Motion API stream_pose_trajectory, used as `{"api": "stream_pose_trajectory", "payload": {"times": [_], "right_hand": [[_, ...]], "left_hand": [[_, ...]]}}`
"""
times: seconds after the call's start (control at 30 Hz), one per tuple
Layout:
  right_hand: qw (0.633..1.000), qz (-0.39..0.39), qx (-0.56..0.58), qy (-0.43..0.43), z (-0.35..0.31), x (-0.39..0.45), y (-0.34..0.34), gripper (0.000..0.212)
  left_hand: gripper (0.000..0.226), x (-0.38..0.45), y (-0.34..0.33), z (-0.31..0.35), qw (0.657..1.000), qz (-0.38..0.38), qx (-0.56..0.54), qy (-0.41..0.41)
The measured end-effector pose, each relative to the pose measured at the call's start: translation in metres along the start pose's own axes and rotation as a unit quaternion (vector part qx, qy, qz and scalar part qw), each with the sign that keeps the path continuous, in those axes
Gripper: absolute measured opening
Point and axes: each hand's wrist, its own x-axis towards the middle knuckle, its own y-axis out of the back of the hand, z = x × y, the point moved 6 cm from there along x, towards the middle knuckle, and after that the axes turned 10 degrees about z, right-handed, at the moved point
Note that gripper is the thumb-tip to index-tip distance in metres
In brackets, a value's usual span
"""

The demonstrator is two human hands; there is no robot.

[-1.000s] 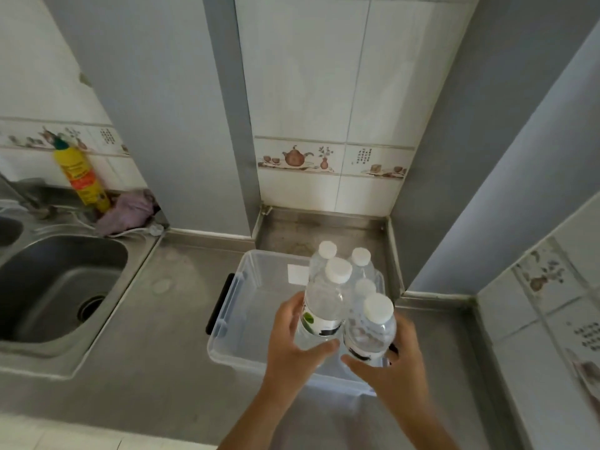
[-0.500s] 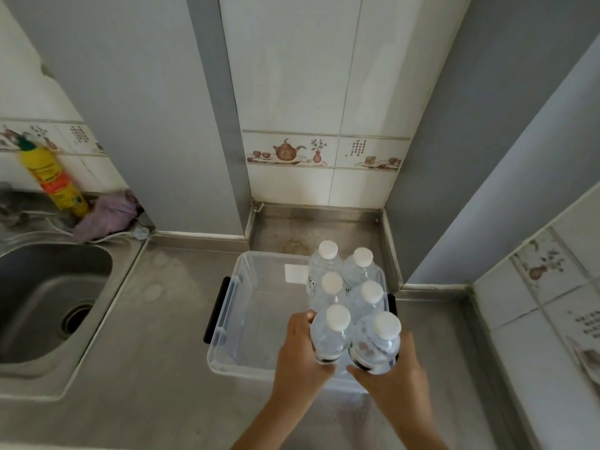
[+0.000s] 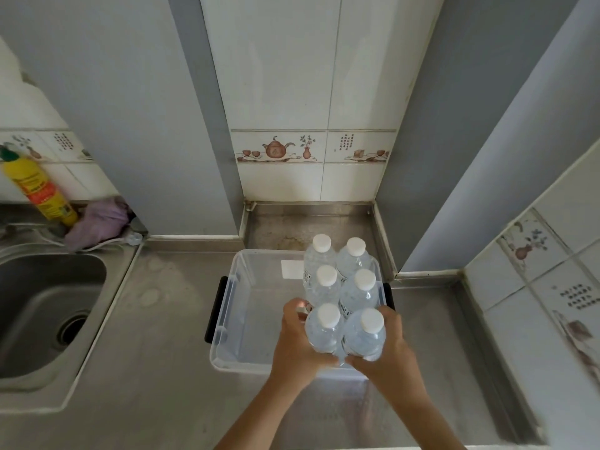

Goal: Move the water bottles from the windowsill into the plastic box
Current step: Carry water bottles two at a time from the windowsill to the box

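Observation:
A clear plastic box with black side handles stands on the steel counter. Several clear water bottles with white caps stand upright in two rows along its right side; the back ones stand free. My left hand grips the near left bottle from the left. My right hand grips the near right bottle from the right. Both near bottles are upright in the box's near right corner; whether they touch the floor of the box is hidden.
The left half of the box holds nothing. A steel sink lies at the left, with a yellow detergent bottle and a purple cloth behind it. Grey walls and tiles close in behind and at the right.
Both hands have brought the two held bottles down from above the box into its near right corner, behind the other rows. My view has shifted slightly to the right.

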Motion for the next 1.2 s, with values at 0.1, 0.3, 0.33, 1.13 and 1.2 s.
{"api": "stream_pose_trajectory", "payload": {"times": [0.1, 0.3, 0.33, 1.13, 1.2], "right_hand": [[0.999, -0.036, 0.034, -0.01, 0.0, -0.002, 0.003, 0.095], [0.998, 0.021, 0.038, 0.051, -0.019, -0.011, 0.022, 0.079], [0.996, 0.037, 0.036, 0.068, -0.023, -0.011, 0.025, 0.072], [0.979, 0.135, -0.141, 0.057, -0.049, -0.055, 0.063, 0.048], [0.961, 0.185, -0.19, 0.083, -0.056, -0.071, 0.075, 0.05]], "left_hand": [[0.111, 0.003, 0.008, -0.001, 0.998, -0.025, -0.048, 0.032], [0.085, -0.01, 0.028, 0.017, 0.998, 0.046, -0.029, -0.043], [0.075, -0.011, 0.03, 0.021, 0.995, 0.063, -0.025, -0.068], [0.058, -0.029, 0.047, 0.064, 0.96, 0.002, 0.143, -0.24], [0.061, -0.038, 0.052, 0.078, 0.93, 0.022, 0.189, -0.314]]}}
